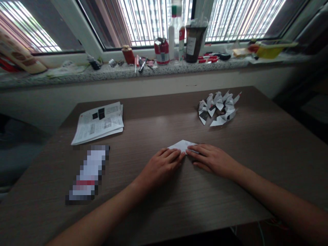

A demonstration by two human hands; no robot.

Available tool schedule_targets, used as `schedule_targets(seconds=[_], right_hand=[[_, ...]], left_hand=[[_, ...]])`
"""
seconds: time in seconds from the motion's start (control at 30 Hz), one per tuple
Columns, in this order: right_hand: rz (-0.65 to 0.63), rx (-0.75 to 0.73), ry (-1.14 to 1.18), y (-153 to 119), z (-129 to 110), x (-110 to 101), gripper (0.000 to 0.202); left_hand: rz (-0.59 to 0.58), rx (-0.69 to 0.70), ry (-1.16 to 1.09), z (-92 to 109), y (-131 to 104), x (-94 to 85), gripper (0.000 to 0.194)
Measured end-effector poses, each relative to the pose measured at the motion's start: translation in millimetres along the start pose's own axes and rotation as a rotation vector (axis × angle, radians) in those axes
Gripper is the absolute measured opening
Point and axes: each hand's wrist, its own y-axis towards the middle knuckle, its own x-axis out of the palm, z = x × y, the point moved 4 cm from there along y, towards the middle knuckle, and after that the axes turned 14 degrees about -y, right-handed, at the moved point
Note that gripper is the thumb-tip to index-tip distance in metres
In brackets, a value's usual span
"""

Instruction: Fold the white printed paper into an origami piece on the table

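1. No writing can be read anywhere. The stack of printed sheets (98, 123) shows only grey lines and a few black blocks, too small to make out. The red can (161, 51), the white bottle (176, 30) and the dark jar (194, 42) with its pale label, all on the windowsill (77, 73) beyond the table's (164, 205) far edge, carry labels that stay illegible.

2. A flat object (88, 174), toward the near edge from the printed sheets, is pixelated; only white, grey and a red band come through. The small clutter on the sill beside the can is blurred. The yellow item (269, 50) at the sill's right end is too soft to identify.

3. The folded paper (182, 145) lies flat on the table, between the pile of folded paper pieces (219, 107) and the table's near edge. It is white, with one pointed corner aimed at the windowsill. Its near part is covered by the fingers, so its full outline cannot be told.

4. The left hand (160, 167) lies palm down, fingers together and extended, fingertips pressing the paper's left edge. It clasps nothing.

5. The right hand (211, 159) lies palm down too, fingers stretched flat on the paper's right edge, its tips almost meeting the left hand's. Neither hand is closed around anything.
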Motion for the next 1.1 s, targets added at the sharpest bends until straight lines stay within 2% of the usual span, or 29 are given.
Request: schedule_targets(seconds=[0.17,0.5,0.8,1.1], right_hand=[[-0.006,-0.003,0.005,-3,1,1,0.053],[0.013,0.015,-0.001,-5,-2,1,0.05],[-0.002,0.021,-0.015,-5,-3,3,0.046],[-0.005,0.035,0.046,-3,1,-1,0.044]], left_hand=[[-0.021,-0.006,-0.011,-2,-1,1.0,0.037],[-0.082,-0.019,-0.039,-9,-5,3.7,0.044],[-0.064,-0.005,-0.062,-9,-5,3.5,0.044],[-0.041,-0.097,-0.135,-16,-20,-1.7,0.042]])
